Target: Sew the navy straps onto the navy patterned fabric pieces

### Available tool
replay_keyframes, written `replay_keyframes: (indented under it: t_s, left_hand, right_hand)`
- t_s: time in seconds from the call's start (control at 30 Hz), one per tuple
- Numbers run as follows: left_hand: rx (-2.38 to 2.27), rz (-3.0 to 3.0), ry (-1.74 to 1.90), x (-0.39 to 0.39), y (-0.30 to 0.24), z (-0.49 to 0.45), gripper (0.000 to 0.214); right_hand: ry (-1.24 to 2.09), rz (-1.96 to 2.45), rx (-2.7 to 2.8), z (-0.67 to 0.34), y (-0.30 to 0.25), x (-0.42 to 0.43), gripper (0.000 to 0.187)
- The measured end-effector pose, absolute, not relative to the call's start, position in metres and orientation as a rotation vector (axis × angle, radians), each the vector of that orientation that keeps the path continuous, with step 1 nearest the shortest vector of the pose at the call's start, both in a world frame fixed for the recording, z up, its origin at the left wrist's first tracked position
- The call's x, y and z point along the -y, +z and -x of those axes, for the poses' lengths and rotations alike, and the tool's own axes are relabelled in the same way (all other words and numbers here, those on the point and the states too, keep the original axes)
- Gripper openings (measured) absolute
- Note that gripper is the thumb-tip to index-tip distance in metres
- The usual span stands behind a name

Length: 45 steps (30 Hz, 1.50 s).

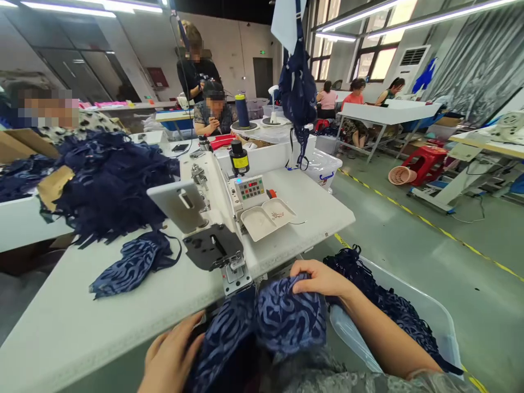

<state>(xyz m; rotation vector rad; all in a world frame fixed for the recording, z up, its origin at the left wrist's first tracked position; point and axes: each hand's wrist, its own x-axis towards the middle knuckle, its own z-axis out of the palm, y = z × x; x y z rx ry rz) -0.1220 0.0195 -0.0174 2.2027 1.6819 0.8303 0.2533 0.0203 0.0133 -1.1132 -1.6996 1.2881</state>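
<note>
- While the right hand (323,278) pinches the patterned navy cloth (290,319) at six o'clock, near the sewing machine (219,202), that grip probably keeps it spread.
- Left hand (174,349), at seven, touches the cloth's other side, perhaps steadying it; fingertips partly hidden, I cannot tell whether its grip closes.
- Clear bin (444,325), at four, sits beside the desk (319,196), presumably for reach.

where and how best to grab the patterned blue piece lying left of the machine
I'd pinch the patterned piece by its tapered lower-left end, coming from the near left with the left hand: that end points away from the sewing machine, whereas a strap loops out at the other.
</note>
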Motion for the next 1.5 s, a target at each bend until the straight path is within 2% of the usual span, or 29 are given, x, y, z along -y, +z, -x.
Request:
replay_keyframes:
  t_s: [0.1, 0.2, 0.3, 0.43, 0.5, 0.6, 0.67, 0.73, 0.87, 1.03, 1.2, 1.3, 1.33, 1.4, 1.5]
  left_hand:
    - [-1.399, -2.139, 0.666, -0.009, -0.010, 0.073, 0.038]
    - [-1.156, -2.024, 0.572, 0.002, 0.010, 0.029, 0.048]
    - [-1.032, -1.851, 0.449, 0.005, 0.025, 0.006, 0.038]
    - [-0.858, -1.452, 0.433, 0.005, 0.026, 0.004, 0.040]
    - [-0.828, -1.318, 0.560, 0.005, 0.024, 0.007, 0.040]
    - [-0.899, -1.292, 0.634, 0.005, 0.021, 0.007, 0.038]
    - [-0.947, -1.373, 0.632, 0.005, 0.023, 0.004, 0.038]
    - [-0.989, -1.496, 0.624, 0.005, 0.026, 0.002, 0.034]
    - [-1.092, -1.635, 0.555, 0.006, 0.034, 0.003, 0.036]
    - [-1.339, -1.770, 0.619, 0.002, 0.045, 0.018, 0.039]
    - [-1.788, -2.132, 0.747, -0.016, 0.045, 0.033, 0.036]
    - [-1.843, -2.364, 1.007, -0.024, 0.033, 0.035, 0.023]
    - [-1.774, -2.443, 1.103, -0.024, 0.028, 0.034, 0.020]
    - [-1.549, -2.641, 1.169, -0.021, 0.017, 0.030, 0.027]
    - [-1.360, -2.920, 1.035, -0.011, 0.005, 0.024, 0.037]
  right_hand:
    - [1.087, 1.121, 1.909, -0.237, 0.036, -0.014, 0.024]
    - [1.020, 0.979, 2.088, -0.214, 0.044, -0.004, 0.021]
    - [1.015, 0.924, 2.039, -0.199, 0.041, 0.003, 0.018]
    - [1.049, 1.143, 1.734, -0.198, 0.020, 0.002, 0.032]
    - [1.172, 1.237, 1.739, -0.202, 0.007, 0.000, 0.032]
    - [1.553, 1.223, 1.768, -0.203, -0.009, -0.001, 0.059]
    - [1.734, 1.115, 1.635, -0.199, -0.013, -0.002, 0.066]
    - [1.798, 0.977, 1.474, -0.192, -0.011, -0.004, 0.061]
    - [1.852, 0.922, 1.198, -0.179, 0.000, -0.012, 0.040]
    - [1.635, 0.936, 1.198, -0.167, 0.014, -0.031, 0.025]
    - [1.013, 1.063, 1.476, -0.137, 0.012, -0.045, 0.016]
    - [0.755, 1.154, 1.466, -0.119, 0.002, -0.047, 0.016]
    - [0.740, 1.165, 1.451, -0.116, -0.001, -0.048, 0.016]
    - [0.782, 1.151, 1.429, -0.115, -0.004, -0.052, 0.018]
    - [0.904, 1.088, 1.404, -0.122, -0.003, -0.065, 0.018]
